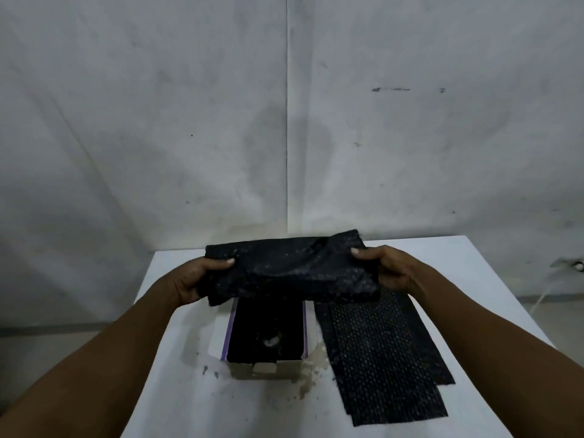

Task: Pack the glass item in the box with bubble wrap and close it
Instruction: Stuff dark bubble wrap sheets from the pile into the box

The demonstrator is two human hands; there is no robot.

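Note:
A black bubble-wrap bundle [290, 267] hangs in the air above the far end of an open cardboard box [249, 369]. My left hand [196, 279] grips the bundle's left end, thumb on top. My right hand [385, 270] grips its right end the same way. The box stands on the white table [177, 390], its flaps spread, with purple edging along the sides. Its inside is dark, lined in black, with a small pale glint near the bottom. Whether the glass item is inside the bundle is hidden.
More black bubble wrap sheets [385, 352] lie flat on the table right of the box, reaching toward the front. Brownish stains mark the table by the box's front corners. A grey wall stands close behind the table; the table's right edge is near.

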